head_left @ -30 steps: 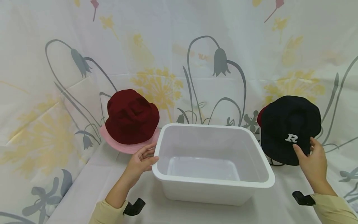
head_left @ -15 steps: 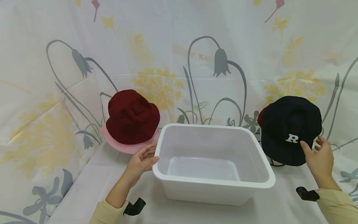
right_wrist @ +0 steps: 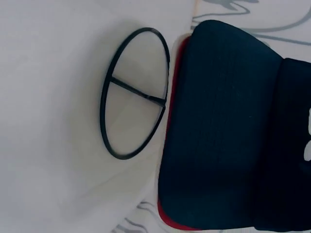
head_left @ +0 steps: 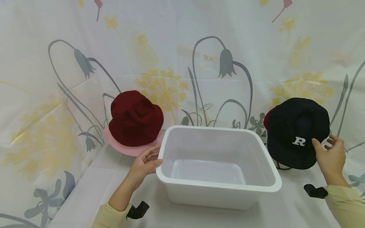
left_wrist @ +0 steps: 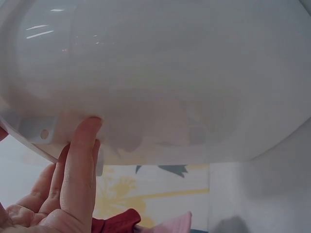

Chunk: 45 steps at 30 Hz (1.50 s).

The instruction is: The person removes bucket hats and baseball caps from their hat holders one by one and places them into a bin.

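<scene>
"Why is your left grip [head_left: 144,163] touching the white tub [head_left: 211,197]?"

"It's unclenched, probably just steadying it."

"And right of the tub?"

"Your right grip [head_left: 331,158], loose too, is at the dark baseball cap [head_left: 296,123], apparently perched on a wire stand [right_wrist: 104,99] to keep its shape."

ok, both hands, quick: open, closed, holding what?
Left hand: open, fingers touching the side of the tub.
Right hand: open, thumb and fingers apart at the edge of the black cap; contact unclear.
</scene>
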{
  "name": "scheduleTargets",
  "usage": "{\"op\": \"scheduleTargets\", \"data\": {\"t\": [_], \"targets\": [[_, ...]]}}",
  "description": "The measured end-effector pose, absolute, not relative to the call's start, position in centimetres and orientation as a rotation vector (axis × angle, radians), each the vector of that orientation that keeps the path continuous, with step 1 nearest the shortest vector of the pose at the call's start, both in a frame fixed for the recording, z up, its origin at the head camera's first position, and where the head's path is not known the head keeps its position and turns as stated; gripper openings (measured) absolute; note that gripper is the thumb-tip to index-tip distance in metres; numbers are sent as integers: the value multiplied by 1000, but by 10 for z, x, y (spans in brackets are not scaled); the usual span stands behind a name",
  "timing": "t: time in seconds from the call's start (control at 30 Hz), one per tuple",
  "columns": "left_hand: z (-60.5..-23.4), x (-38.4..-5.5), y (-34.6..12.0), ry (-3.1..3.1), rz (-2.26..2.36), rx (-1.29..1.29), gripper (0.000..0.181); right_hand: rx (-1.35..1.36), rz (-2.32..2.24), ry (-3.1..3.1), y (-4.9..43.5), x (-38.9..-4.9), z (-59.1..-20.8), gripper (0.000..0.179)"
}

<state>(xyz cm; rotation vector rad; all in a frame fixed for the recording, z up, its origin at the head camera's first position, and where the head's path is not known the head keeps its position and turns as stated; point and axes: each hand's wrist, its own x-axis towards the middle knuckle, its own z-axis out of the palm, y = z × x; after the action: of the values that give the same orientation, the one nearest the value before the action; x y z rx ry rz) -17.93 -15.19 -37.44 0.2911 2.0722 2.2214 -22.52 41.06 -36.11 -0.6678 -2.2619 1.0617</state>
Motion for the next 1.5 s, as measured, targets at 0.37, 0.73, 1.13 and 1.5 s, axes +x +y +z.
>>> {"op": "scheduleTargets", "data": {"t": [0.37, 0.73, 1.13, 1.5], "targets": [[-375, -181, -152, 2074, 2221, 273, 57, -665, 1044, -2327, 418, -233, -349, 67], [-374, -179, -152, 2068, 2222, 287, 58, -557, 1082, -2352, 421, -234, -338, 63], [-375, -181, -152, 2091, 2212, 262, 57, -427, 1236, -2333, 436, -239, -333, 16], [-375, -181, -151, 2079, 2218, 237, 57, -494, 1300, -2267, 432, -242, -335, 10]]}}
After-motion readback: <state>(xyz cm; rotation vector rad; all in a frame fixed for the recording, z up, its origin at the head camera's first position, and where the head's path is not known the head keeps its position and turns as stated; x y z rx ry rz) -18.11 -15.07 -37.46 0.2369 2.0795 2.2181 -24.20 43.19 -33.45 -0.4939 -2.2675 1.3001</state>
